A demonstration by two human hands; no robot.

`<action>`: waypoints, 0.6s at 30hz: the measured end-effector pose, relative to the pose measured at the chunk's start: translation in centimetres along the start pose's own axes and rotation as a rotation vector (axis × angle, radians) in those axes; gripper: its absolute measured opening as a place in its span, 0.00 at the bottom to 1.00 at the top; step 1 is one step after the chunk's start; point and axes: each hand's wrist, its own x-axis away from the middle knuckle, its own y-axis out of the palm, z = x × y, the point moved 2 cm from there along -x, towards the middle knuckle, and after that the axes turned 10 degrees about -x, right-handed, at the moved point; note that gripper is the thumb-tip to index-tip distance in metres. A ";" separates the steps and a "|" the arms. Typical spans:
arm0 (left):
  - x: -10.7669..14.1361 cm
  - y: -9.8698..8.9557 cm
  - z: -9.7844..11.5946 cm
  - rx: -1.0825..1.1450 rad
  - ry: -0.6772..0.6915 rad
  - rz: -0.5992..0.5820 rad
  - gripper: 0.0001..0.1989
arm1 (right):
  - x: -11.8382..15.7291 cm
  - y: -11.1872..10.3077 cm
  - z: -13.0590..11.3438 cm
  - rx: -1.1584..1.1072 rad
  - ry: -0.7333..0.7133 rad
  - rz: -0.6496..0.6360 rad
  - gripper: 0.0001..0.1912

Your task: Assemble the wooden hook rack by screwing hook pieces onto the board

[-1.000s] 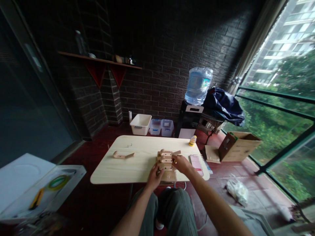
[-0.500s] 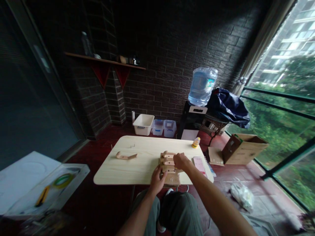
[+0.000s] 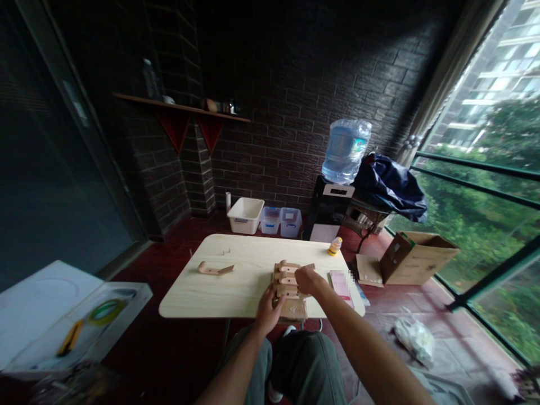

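Observation:
A wooden rack (image 3: 288, 280) with several curved, hook-like strips side by side lies near the table's front edge, right of centre. Small dark holes or screw heads show on the strips. My left hand (image 3: 269, 310) grips the rack's near left edge, thumb and fingers apart around it. Over the right part of the rack, my right hand (image 3: 307, 280) is closed in a fist-like grasp; whatever it holds is hidden. Below the rack, a brown, shiny piece (image 3: 294, 309) sticks out over the table edge. One loose curved wooden strip (image 3: 215, 270) lies on the left of the table.
On the pale table (image 3: 248, 261) are small metal pieces (image 3: 226, 251), a yellow-capped bottle (image 3: 334, 246) and a pink-and-white paper (image 3: 341, 283). An opened white case (image 3: 122, 315) stands at left. Bins (image 3: 246, 215), a water dispenser (image 3: 331, 197) and a cardboard box (image 3: 415, 259) stand beyond.
My right hand has turned and shifted slightly toward me over the rack's right side. My left hand keeps its hold. The whole view has shifted a little.

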 end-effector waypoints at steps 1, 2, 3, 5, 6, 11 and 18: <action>0.0 0.0 0.0 -0.002 0.003 -0.005 0.20 | 0.1 0.0 0.1 0.003 0.013 -0.013 0.11; 0.0 0.0 0.1 -0.007 0.004 -0.005 0.20 | 0.1 0.0 0.2 0.006 0.031 -0.019 0.12; 0.1 0.0 0.1 -0.015 0.002 0.001 0.19 | 0.2 0.0 0.2 0.006 0.051 -0.023 0.13; 0.2 0.0 0.1 -0.033 -0.004 0.020 0.19 | 0.2 -0.1 0.3 0.007 0.083 -0.025 0.15; 0.2 0.0 0.1 -0.041 -0.002 0.025 0.19 | 0.2 -0.1 0.3 0.007 0.093 -0.022 0.16; 0.4 0.3 -0.2 -0.050 0.018 0.011 0.20 | 0.6 -0.2 0.2 -0.013 0.094 -0.003 0.16; 0.4 0.5 -0.7 -0.078 0.018 0.017 0.19 | 1.9 0.6 0.7 -0.093 0.105 0.020 0.16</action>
